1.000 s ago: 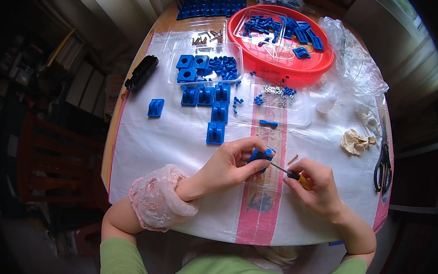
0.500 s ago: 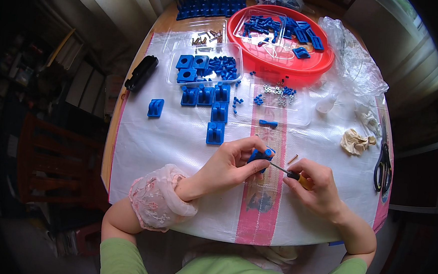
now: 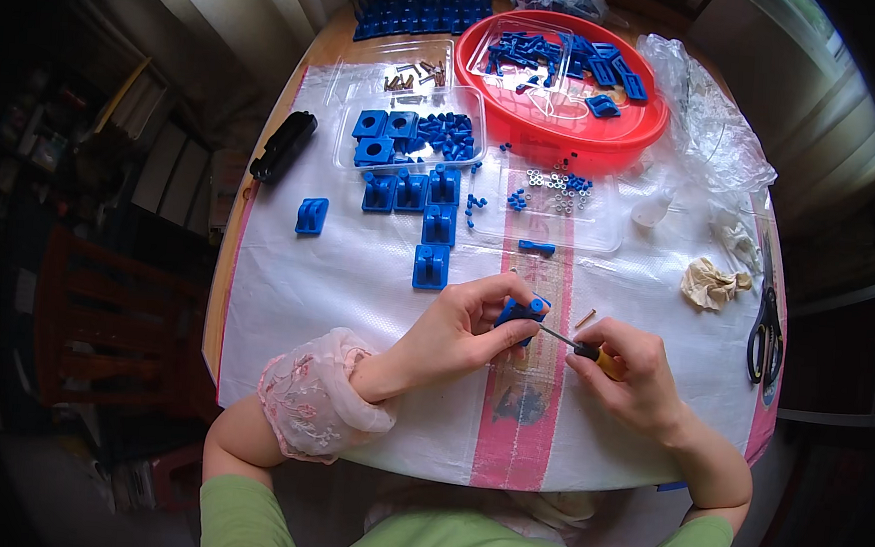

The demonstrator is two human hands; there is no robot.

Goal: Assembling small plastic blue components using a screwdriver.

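My left hand (image 3: 466, 327) is closed around a blue plastic bracket (image 3: 523, 311), whose round knob shows above the thumb. In my right hand (image 3: 634, 371) is a screwdriver (image 3: 585, 350) with a black and yellow handle. Its thin shaft points left and its tip meets the side of the bracket by my left thumb; the exact contact is hidden. Just above the shaft a brass-coloured screw (image 3: 585, 319) lies on the white sheet. A small blue lever-shaped piece (image 3: 536, 246) rests beyond my hands, and a column of blue brackets (image 3: 431, 266) stands to their left.
A clear tub (image 3: 411, 167) holds blue parts; behind it lie several screws (image 3: 401, 83). Nuts (image 3: 548, 179) and tiny blue pieces sit on a clear lid. A red basin (image 3: 566, 131) with blue parts stands far right, near a plastic bag (image 3: 712, 130). Scissors (image 3: 766, 339) lie at the right edge.
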